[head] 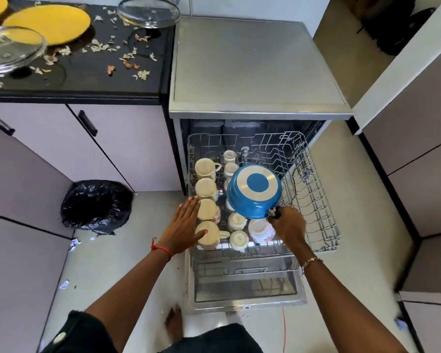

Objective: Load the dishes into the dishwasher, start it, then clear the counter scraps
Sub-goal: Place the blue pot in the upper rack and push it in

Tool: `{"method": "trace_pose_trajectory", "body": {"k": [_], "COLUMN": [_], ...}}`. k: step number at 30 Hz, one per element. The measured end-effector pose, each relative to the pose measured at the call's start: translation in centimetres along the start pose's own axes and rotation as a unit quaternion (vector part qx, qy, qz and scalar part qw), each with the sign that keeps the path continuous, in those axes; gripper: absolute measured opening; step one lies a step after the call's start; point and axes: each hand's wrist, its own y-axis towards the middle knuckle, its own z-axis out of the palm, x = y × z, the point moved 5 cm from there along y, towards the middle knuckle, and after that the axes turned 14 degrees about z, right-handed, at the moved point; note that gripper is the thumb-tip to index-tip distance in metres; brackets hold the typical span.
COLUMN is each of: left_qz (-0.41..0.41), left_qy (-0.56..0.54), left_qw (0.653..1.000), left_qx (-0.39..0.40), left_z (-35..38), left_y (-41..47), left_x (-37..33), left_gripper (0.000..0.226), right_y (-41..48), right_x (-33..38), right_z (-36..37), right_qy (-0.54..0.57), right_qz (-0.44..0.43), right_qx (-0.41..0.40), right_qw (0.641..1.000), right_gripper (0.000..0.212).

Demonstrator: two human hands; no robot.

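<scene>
— Over the rack (318, 200), head view: why is the pan (255, 192) bottom-up?
— Likely so water drains off. The right grip (288, 222) is curled round its black handle and holds it tilted above the middle cups (206, 187), not yet seated.
— And the left grip (183, 225)?
— Fingers straight and spread, flat against the left row, thumb on the nearest cup. I judge it steadies them.
— Cups mouth-down too?
— Yes, same reason.
— What's unloaded?
— Yellow plates (49, 24) and a glass lid (148, 11) sit on the surface (87, 80), among scraps (127, 57).
</scene>
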Motion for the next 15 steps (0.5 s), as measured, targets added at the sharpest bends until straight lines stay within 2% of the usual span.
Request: {"method": "trace_pose_trajectory", "body": {"k": [8, 15], "left_qz": [-0.053, -0.082], "left_qy": [0.005, -0.020], "left_qw": [0.998, 0.996], "left_qx": [0.018, 0.005], "left_z": [3.0, 3.7], "left_y": [5.6, 11.0], "left_x": [0.4, 3.3], "left_gripper": [0.084, 0.080], "right_y": [9.9, 17.5], "right_x": [-1.6, -1.7], "right_z": [0.6, 3.3], "right_qy": [0.010, 0.019], "right_qz": [0.001, 0.032], "right_qx": [0.001, 0.019], "right_qw": [1.000, 0.999], "right_gripper": [0.020, 0.027]}}
